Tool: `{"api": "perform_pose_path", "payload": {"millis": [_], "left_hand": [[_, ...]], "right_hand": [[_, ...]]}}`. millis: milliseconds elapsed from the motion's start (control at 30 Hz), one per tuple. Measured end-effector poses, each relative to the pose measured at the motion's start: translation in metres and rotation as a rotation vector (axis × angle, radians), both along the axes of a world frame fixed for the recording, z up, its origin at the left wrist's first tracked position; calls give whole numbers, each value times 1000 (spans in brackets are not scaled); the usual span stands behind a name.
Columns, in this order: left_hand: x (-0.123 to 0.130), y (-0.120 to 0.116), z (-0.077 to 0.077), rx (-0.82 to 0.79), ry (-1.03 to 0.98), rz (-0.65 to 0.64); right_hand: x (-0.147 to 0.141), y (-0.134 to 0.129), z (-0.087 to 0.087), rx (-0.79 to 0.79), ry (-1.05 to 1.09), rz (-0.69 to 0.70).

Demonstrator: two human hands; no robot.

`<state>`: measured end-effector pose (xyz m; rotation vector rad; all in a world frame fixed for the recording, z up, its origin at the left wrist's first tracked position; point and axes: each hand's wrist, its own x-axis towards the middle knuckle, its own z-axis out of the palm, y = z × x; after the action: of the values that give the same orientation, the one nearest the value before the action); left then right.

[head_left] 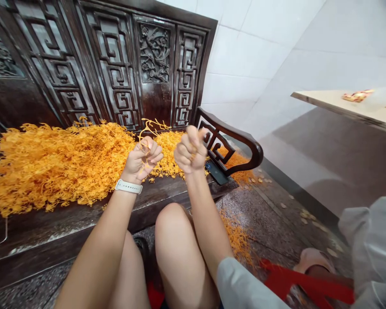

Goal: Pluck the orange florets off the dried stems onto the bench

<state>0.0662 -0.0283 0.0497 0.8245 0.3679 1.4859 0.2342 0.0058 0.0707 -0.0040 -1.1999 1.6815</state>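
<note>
My left hand [143,159], with a pale watch band at its wrist, is closed on a thin orange plastic sprig [145,148] whose branching tips rise above the fingers. To its right my right hand [191,150] is raised in a closed grip, blurred by motion; what it holds, if anything, is too smeared to make out. A large heap of orange plastic sprigs [67,163] lies on the dark wooden bench [93,221] to the left, and a smaller orange pile [170,148] lies behind my hands.
A dark phone [216,172] lies by the bench's curved armrest [255,150]. Orange pieces [238,240] and red material [283,279] are on the floor. At right are a table edge [337,107] and another person's grey clothing [373,240].
</note>
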Motion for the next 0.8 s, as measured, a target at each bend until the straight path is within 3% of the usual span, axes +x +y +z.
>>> {"api": "perform_pose_path", "payload": {"millis": [100, 133, 167, 200, 300, 333, 400, 467, 533, 600, 700, 800], "left_hand": [[-11, -3, 4, 15, 43, -25], [-16, -3, 4, 12, 74, -40], [-22, -4, 4, -1, 100, -45], [-27, -5, 4, -25, 117, -42], [-42, -8, 0, -135, 136, -19], [-47, -8, -2, -173, 141, -18], [-55, -9, -7, -239, 158, -25], [-61, -9, -10, -270, 194, -58], [-65, -8, -11, -225, 254, -129], [-69, -7, -10, -132, 332, -219], [-77, -3, -11, -93, 436, -315], [-84, 2, -14, -160, 469, -272]], "right_hand": [[33, -5, 4, 537, -32, 555], [38, -3, 6, 638, -31, 658], [39, 2, 7, 641, -7, 643], [34, 9, 8, 540, 28, 514], [-1, 37, 0, -141, 51, -122], [-15, 46, -7, -363, 16, -240], [-40, 59, -27, -700, -23, -354], [-54, 62, -49, -860, -94, -348], [-58, 55, -60, -841, -159, -272], [-56, 43, -57, -700, -194, -160], [-54, 23, -33, -480, -211, -53], [-55, 9, -12, -387, -217, -93]]}}
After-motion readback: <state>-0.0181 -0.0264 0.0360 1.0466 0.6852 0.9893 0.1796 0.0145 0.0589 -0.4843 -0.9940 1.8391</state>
